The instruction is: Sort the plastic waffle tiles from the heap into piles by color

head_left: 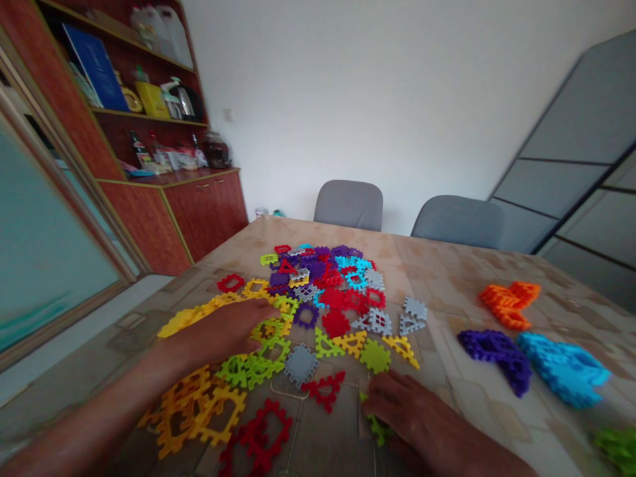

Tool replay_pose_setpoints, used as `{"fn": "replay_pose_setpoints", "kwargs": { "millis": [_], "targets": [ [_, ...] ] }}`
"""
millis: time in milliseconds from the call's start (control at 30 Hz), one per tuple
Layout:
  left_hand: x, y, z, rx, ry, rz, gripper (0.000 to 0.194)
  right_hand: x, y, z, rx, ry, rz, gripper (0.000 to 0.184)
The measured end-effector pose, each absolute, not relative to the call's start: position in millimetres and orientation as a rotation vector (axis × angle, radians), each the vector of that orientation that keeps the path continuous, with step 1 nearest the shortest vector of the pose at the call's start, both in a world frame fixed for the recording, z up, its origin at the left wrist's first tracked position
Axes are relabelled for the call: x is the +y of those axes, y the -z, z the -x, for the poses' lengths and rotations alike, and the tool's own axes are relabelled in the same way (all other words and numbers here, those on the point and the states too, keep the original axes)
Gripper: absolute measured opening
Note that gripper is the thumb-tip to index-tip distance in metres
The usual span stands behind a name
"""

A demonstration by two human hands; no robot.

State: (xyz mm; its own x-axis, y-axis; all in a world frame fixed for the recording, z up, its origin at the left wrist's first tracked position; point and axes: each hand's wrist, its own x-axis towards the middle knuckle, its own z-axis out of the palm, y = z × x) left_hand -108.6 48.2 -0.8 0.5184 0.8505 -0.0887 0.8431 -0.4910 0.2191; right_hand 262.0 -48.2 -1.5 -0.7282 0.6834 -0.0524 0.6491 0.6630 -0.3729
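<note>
Left hand [218,328] spread flat, palm down, on yellow and lime interlocking plastic tiles [268,330]. Right hand [402,404] curled over lime tile [376,424]; pinch or not, cannot tell. Mixed tile heap [318,285] on counter [447,278] ahead of hands. Yellow pile [193,411] and red pile [256,434] between hands, nearer body. Orange stack [507,305], purple stack [497,361], blue stack [561,368] right of right hand.

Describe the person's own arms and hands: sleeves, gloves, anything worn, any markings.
The left hand and right hand are bare, with no gloves. The left forearm and right forearm show no sleeves as far as the picture's edge. No watch, ring or bracelet can be made out, though blur could hide small details.
</note>
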Motion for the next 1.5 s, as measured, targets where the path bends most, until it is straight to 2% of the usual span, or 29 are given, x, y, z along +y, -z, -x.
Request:
{"fn": "replay_pose_setpoints", "kwargs": {
  "millis": [167, 367, 633, 733, 867, 967, 1033, 1200, 1267, 1500],
  "targets": [
    [49, 8, 103, 1.41, -0.066, -2.553, 0.052, -51, 0, -260, -2.747, -0.609, 1.174, 0.046],
    [43, -5, 97, 1.31, -0.123, -2.563, 0.052, -50, 1, -252, -2.731, -0.718, 1.164, 0.052],
    [1, -20, 44, 1.042, -0.227, -2.462, 0.05, -48, -11, -277, -2.649, -0.863, 1.16, 0.037],
    [-21, -9, 16, 0.935, -0.209, -2.463, 0.052, -40, -6, -284, -2.53, -0.697, 1.347, 0.036],
    [-43, 0, -6, 0.881, -0.103, -2.5, 0.045, -29, 14, -275, -2.399, -0.396, 1.571, 0.05],
    [-53, -3, -12, 0.886, -0.065, -2.542, 0.042, -24, 27, -264, -2.393, -0.298, 1.65, 0.059],
    [-55, -7, -13, 0.871, -0.068, -2.565, 0.044, -21, 31, -259, -2.383, -0.276, 1.673, 0.059],
    [-32, -5, 1, 0.938, -0.161, -2.592, 0.05, -17, 32, -265, -2.438, -0.386, 1.517, 0.057],
    [-9, 1, 19, 1.066, -0.216, -2.632, 0.045, -17, 31, -272, -2.472, -0.45, 1.446, 0.061],
    [75, 20, 90, 1.491, -0.382, -2.579, 0.051, -19, 38, -294, -2.488, -0.702, 1.289, 0.076]
  ]
}}
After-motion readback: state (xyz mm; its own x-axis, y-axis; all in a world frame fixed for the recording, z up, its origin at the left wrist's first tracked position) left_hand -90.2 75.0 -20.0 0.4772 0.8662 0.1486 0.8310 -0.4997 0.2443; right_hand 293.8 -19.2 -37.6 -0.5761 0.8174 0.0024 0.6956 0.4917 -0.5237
